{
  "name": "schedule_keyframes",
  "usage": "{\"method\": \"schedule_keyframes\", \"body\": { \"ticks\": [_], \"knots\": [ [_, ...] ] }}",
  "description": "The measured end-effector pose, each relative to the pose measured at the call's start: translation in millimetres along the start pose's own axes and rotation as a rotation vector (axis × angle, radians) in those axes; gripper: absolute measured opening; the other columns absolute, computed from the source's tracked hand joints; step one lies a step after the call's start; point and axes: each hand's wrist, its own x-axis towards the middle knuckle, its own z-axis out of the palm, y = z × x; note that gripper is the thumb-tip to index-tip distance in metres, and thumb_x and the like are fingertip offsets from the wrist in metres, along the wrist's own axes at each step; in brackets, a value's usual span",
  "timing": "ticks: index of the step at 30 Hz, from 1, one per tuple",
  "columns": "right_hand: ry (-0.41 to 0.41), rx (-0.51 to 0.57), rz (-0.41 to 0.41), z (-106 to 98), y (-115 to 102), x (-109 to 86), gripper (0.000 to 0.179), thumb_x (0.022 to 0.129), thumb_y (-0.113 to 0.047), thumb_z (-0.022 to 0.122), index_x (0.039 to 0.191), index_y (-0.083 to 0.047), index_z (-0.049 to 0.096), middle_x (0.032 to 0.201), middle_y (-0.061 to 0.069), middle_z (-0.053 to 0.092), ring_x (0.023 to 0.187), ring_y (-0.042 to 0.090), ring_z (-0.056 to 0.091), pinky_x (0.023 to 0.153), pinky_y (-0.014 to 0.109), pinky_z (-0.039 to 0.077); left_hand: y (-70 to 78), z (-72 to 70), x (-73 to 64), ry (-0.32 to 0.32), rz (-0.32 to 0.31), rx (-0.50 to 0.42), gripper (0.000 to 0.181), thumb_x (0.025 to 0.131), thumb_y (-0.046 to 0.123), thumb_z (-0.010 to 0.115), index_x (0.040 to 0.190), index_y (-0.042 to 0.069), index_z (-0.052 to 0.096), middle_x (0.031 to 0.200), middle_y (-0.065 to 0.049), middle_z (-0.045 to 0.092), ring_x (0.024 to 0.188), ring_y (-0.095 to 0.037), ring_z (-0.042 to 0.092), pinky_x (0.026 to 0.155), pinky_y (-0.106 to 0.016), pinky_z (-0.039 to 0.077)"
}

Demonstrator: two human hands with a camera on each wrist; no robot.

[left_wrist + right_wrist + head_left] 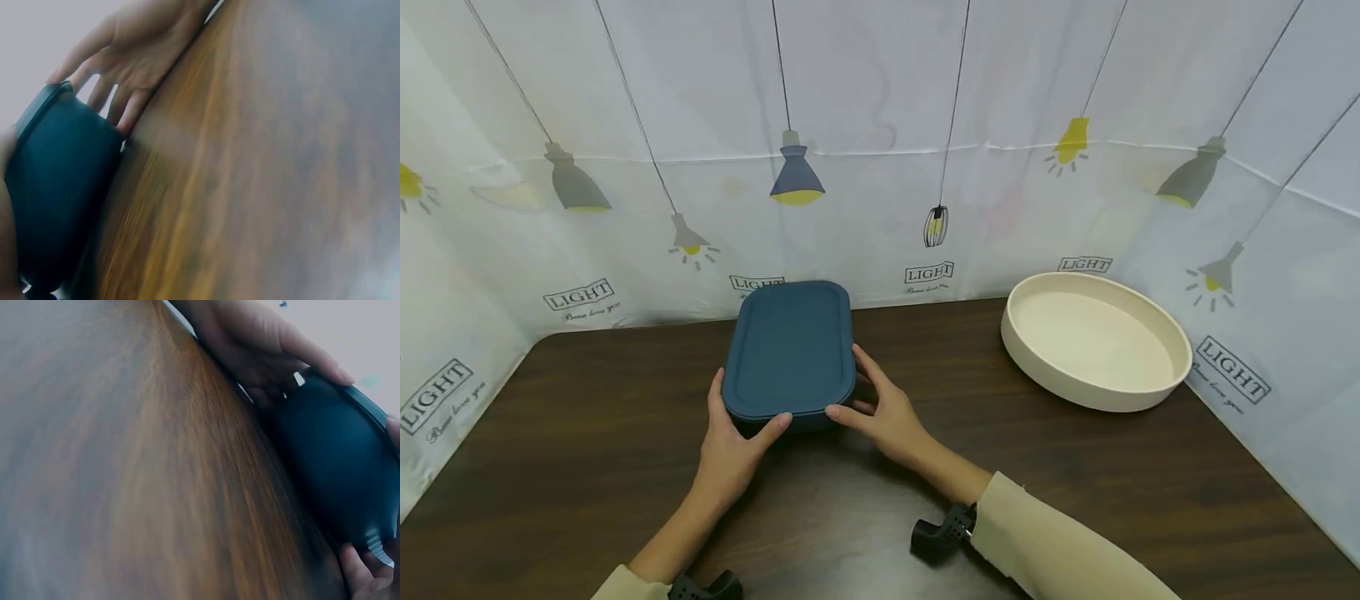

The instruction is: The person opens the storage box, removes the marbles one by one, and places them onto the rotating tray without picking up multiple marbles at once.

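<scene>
A dark blue rectangular food container [792,354] with a matching lid sits on the table near the back edge, left of the middle. My left hand [727,454] grips its front left corner, thumb on the near rim and fingers along the left side. At the front right corner my right hand [883,412] holds it likewise, with the thumb at the lid's near edge. Both wrist views show the container's smooth front wall [62,181] between the two hands, low over the table. Some fingers are hidden behind its sides.
A round cream tray [1097,333] with a raised rim stands at the back right of the dark wood table [587,433]. Behind the table hangs a white curtain [865,100] printed with lamps. A black wrist camera [943,533] is strapped to my right wrist.
</scene>
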Motion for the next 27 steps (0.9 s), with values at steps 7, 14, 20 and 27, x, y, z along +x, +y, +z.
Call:
{"method": "schedule_keyframes", "body": {
  "ticks": [7,14,20,27],
  "knots": [
    [-0.02,-0.004,0.013,-15.1,1.6,-5.5,0.089,0.092,-0.023,0.075,0.162,-0.033,0.02,0.164,0.006,0.033,0.15,0.028,0.037,0.109,0.047,0.049,0.1,14.4,-1.7,0.038,0.044,-0.006,0.119,0.083,0.05,0.08,0.161,0.035,-0.009,0.169,-0.009,0.018,0.155,-0.032,0.025,0.119,-0.062,0.027],
    [-0.031,0.026,-0.011,-25.9,3.0,-9.0,0.088,0.094,-0.022,0.073,0.163,-0.026,0.019,0.165,0.012,0.031,0.15,0.033,0.037,0.11,0.05,0.047,6.3,23.9,0.7,0.075,0.06,0.034,0.126,0.078,0.051,0.084,0.162,0.031,-0.007,0.17,-0.01,0.013,0.155,-0.035,0.022,0.118,-0.064,0.027],
    [-0.012,0.058,0.02,-36.2,-1.0,-19.0,0.089,0.093,-0.021,0.074,0.163,-0.024,0.018,0.165,0.014,0.031,0.15,0.036,0.037,0.112,0.051,0.044,14.1,32.3,1.5,0.086,0.085,0.02,0.136,0.071,0.044,0.091,0.163,0.028,-0.007,0.163,-0.018,0.023,0.146,-0.037,0.033,0.114,-0.063,0.032],
    [0.03,0.119,-0.004,-42.8,3.8,-25.5,0.085,0.094,-0.016,0.073,0.162,-0.022,0.023,0.161,0.014,0.039,0.144,0.036,0.045,0.107,0.046,0.05,19.6,40.8,1.4,0.124,0.14,0.016,0.125,0.073,0.036,0.091,0.164,0.019,0.007,0.149,-0.02,0.037,0.132,-0.036,0.044,0.108,-0.059,0.039]
  ]
}}
